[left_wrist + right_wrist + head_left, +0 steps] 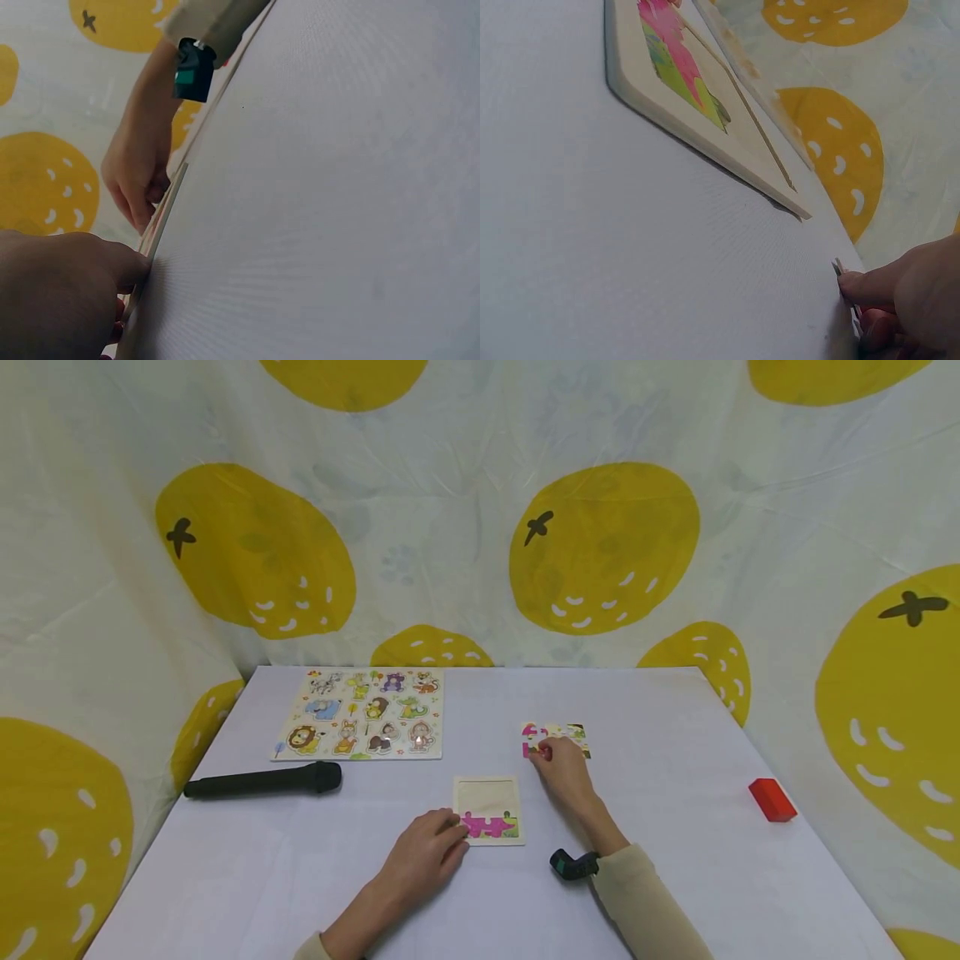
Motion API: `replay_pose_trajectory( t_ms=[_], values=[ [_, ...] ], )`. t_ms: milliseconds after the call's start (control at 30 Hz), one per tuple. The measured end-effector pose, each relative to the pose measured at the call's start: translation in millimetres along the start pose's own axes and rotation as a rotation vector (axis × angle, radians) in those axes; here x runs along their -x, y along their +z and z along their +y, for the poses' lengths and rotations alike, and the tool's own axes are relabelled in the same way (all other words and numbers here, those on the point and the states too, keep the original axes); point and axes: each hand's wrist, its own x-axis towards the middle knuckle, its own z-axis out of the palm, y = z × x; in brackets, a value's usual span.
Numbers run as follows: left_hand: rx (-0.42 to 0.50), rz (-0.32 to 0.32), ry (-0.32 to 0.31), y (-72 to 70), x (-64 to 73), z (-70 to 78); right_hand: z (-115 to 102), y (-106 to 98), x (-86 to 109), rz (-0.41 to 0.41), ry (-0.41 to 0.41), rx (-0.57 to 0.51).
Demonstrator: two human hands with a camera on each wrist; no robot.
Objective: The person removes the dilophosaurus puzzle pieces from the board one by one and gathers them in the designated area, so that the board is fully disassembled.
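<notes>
A small square wooden puzzle tray [487, 792] lies on the table, its near part filled with pink and green pieces [491, 827]. My left hand [423, 856] holds the tray at its left side with bent fingers, the thumb by the edge in the left wrist view. Farther off to the right, my right hand [567, 778] is over a group of colourful loose puzzle pieces [577, 732]. Thumb and fingers there pinch a thin puzzle piece [838, 265], seen edge-on in the right wrist view. The hand covers part of the group.
A large animal puzzle board [358, 718] lies at the back left, with a black microphone [262, 781] before it. A red block [772, 800] sits near the table's right edge. Beneath everything is a white table [660, 735], with a fruit-patterned curtain [450, 527] behind.
</notes>
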Motion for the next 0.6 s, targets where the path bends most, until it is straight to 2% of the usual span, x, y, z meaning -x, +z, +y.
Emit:
replay_pose_trajectory(
  t_ms=[400, 600],
  values=[
    [-0.007, 0.017, 0.011, 2.0, -0.2, -1.8, -3.3, -0.8, -4.4, -0.001, 0.023, -0.008],
    [-0.002, -0.001, 0.013, 1.9, -0.3, -2.1, -3.6, -0.9, -3.7, -0.004, 0.032, -0.008]
  ],
)
